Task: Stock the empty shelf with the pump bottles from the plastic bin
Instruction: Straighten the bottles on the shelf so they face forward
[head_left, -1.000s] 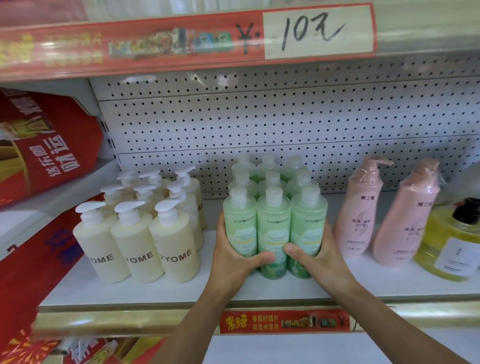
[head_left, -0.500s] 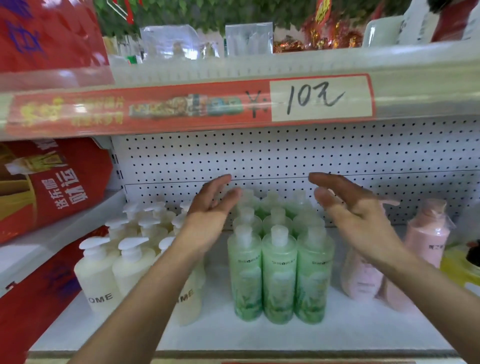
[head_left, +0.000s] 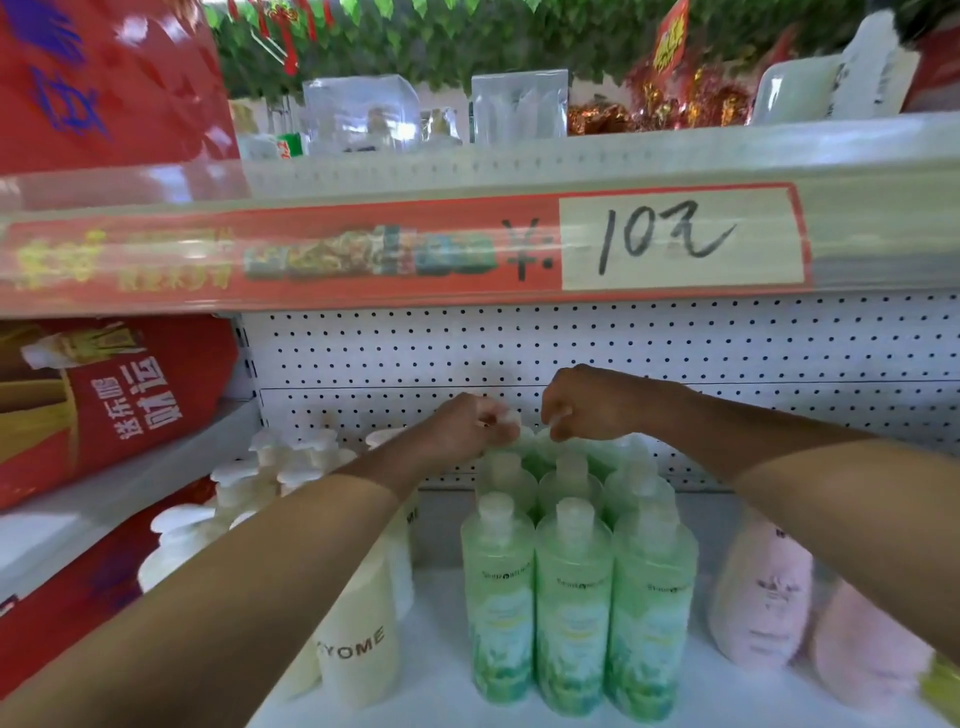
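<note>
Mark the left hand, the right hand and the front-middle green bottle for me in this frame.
left hand (head_left: 475, 426): head view, back of the curled hand
right hand (head_left: 587, 402): head view, back of the curled hand
front-middle green bottle (head_left: 574, 608): head view, label area of its body

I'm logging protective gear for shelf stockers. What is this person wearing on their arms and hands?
Nothing shows: the left hand and right hand are ungloved, with no ring visible. The left forearm and right forearm are bare as far as the frame reaches, with no sleeve, watch or bracelet in view.
</note>
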